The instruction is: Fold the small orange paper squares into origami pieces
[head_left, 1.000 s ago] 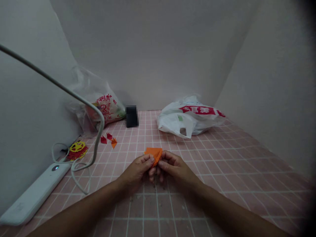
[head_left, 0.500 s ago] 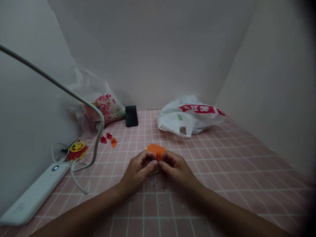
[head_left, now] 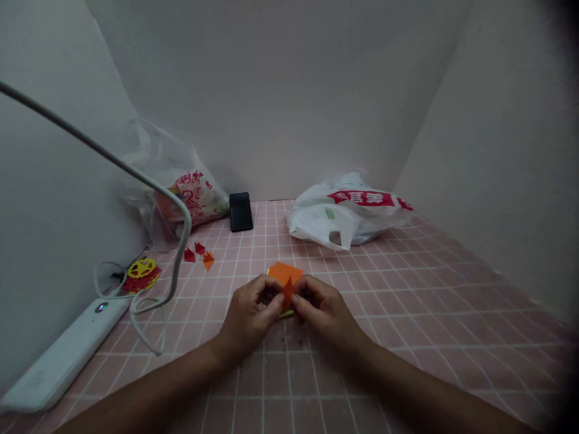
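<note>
A small folded piece of orange paper (head_left: 288, 293) with a pointed top stands between my two hands. My left hand (head_left: 254, 306) pinches its left side between thumb and fingers. On the opposite side my right hand (head_left: 322, 306) grips it the same way. Just behind and beneath lies a stack of square paper sheets (head_left: 283, 271), orange on top with a yellow edge showing. Parts of the folded piece and the stack are hidden by my fingers. Farther left on the table rest an orange folded paper piece (head_left: 208, 260) and two red folded paper pieces (head_left: 190, 255).
A white plastic bag (head_left: 316, 217) lies at the back right, a clear bag (head_left: 199, 199) at the back left. Beside it is a black phone (head_left: 241, 212). A white power bank (head_left: 67, 355), cable (head_left: 181, 241) and red-yellow cutouts (head_left: 142, 274) occupy the left.
The folded orange piece has turned between my fingers: two narrow points showed before, now one broader pointed face. Both hands stay in nearly the same place.
</note>
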Demonstrator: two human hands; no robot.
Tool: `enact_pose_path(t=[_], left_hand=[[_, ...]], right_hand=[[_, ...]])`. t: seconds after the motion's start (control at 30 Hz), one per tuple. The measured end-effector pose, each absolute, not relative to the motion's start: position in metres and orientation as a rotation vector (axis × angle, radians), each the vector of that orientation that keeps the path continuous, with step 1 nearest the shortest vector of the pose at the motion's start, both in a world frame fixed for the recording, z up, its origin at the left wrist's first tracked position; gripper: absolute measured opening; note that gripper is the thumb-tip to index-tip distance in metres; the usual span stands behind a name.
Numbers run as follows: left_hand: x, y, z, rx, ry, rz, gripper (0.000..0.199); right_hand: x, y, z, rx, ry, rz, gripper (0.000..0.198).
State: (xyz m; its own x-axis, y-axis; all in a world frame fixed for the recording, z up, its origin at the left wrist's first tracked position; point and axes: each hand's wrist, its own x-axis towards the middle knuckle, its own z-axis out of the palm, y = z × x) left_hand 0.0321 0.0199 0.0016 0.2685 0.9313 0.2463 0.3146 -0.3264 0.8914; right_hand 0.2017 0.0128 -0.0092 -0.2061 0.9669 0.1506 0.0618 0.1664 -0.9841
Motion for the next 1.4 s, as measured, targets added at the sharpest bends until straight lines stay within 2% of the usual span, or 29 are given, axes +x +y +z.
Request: enact_pose_path(t=[0.13,0.63,0.93,1.07,1.2,1.4], left_hand=[[0.0336,0.0211,-0.0005,1.765,1.089,1.078,0.006],[0.0348,0.0183,0.0042,1.54,0.95,1.137,0.002],[0.0332,0.0187,0.0059,1.404,0.896,1.175,0.008],[0.0343,0.0193,0.0063,1.439,0.929,1.18,0.01],[0.0337,0.018,0.0033,1.587,0.984,1.232,0.008],[0.0302,0.0148,0.0008,1.998,0.951,1.341,0.007]], right_hand=[[0.2001,0.0123,-0.0114,-0.973,-1.435,1.221,0.004],[0.1986,0.0057,-0.0101,-0.849,-1.411,1.136,0.011],[0.2048,0.0093,-0.0098,-0.795,-1.766,0.587,0.018],[0.2048,0.0081,-0.0088,-0.719,-1.861,0.493,0.02],[0.2043,0.0044,-0.0096,-0.766,-1.814,0.573,0.016],[0.2032,0.0047,-0.0086,-0.921,-1.635,0.912,0.006]])
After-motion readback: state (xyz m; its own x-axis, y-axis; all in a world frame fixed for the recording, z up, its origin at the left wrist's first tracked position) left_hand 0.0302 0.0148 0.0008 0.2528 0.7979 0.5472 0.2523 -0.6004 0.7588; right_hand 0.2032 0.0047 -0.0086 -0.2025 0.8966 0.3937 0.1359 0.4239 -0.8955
